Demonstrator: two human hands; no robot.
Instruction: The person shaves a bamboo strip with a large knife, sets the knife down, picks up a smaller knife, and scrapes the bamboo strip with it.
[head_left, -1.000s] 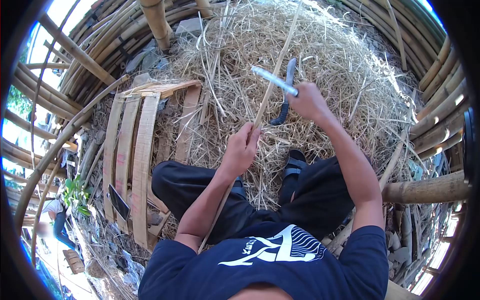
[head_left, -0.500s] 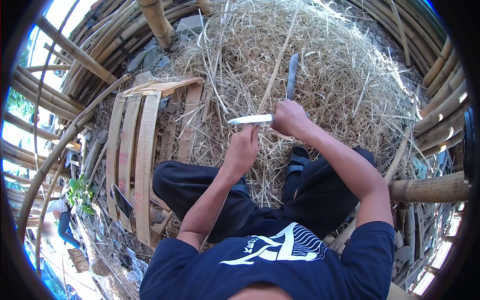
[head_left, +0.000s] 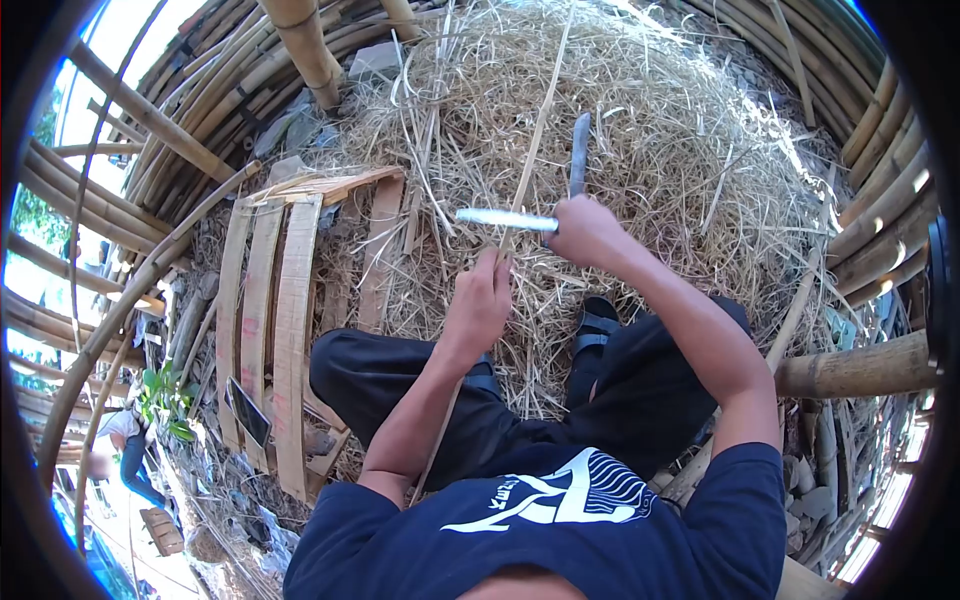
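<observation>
My right hand (head_left: 592, 234) is closed round the handle of a knife, its bright blade (head_left: 500, 218) pointing left across a long, thin bamboo strip (head_left: 532, 150). Just below the blade, my left hand (head_left: 482, 300) pinches the strip. From there it stretches up over the straw, and its lower end runs back along my left forearm. A second, darker blade (head_left: 580, 155) points away from me on the straw beyond my right hand. The hand hides its lower end.
Dry bamboo shavings (head_left: 660, 150) cover the ground ahead. A slatted wooden crate (head_left: 298, 350) stands at my left with a phone (head_left: 247, 412) leaning on it. Bamboo poles (head_left: 855, 370) surround me. Another person (head_left: 130, 450) is far off at lower left.
The knife in my right hand has shifted slightly away from me along the strip, widening the gap to my left hand. My left hand has moved slightly down and left; the strip's angle is steeper.
</observation>
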